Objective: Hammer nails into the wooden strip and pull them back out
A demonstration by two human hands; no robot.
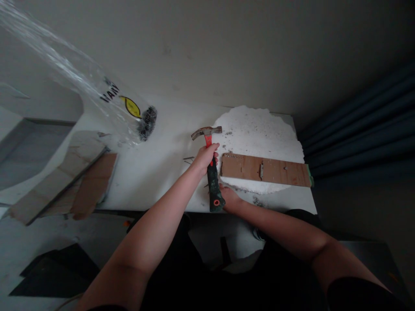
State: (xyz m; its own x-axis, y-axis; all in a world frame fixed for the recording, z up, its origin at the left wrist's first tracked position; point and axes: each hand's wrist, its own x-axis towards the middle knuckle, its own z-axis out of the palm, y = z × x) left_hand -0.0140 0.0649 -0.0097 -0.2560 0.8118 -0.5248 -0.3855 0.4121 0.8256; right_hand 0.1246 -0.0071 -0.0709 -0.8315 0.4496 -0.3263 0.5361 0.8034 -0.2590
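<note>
A claw hammer (214, 185) with a red neck and a dark green and black grip stands across the middle of the view, its rusty metal head at the far end. My left hand (206, 159) is closed round the upper part of its handle. Beside the handle's lower end is my right hand (228, 198), its fingers curled and mostly hidden behind the grip; what they hold, if anything, does not show. Thin nails (189, 160) lie left of the hammer. A brown wooden board (269, 169) rests to the right, with a few small metal or splintered bits on it.
Under the board spreads a rough-edged white sheet (259, 129), dotted with debris, on a white table (162, 164). Clear plastic wrap (94, 82) stretches in from the upper left. Broken wooden panels (94, 185) lean at the left edge. A dark blue curtain (363, 116) hangs right.
</note>
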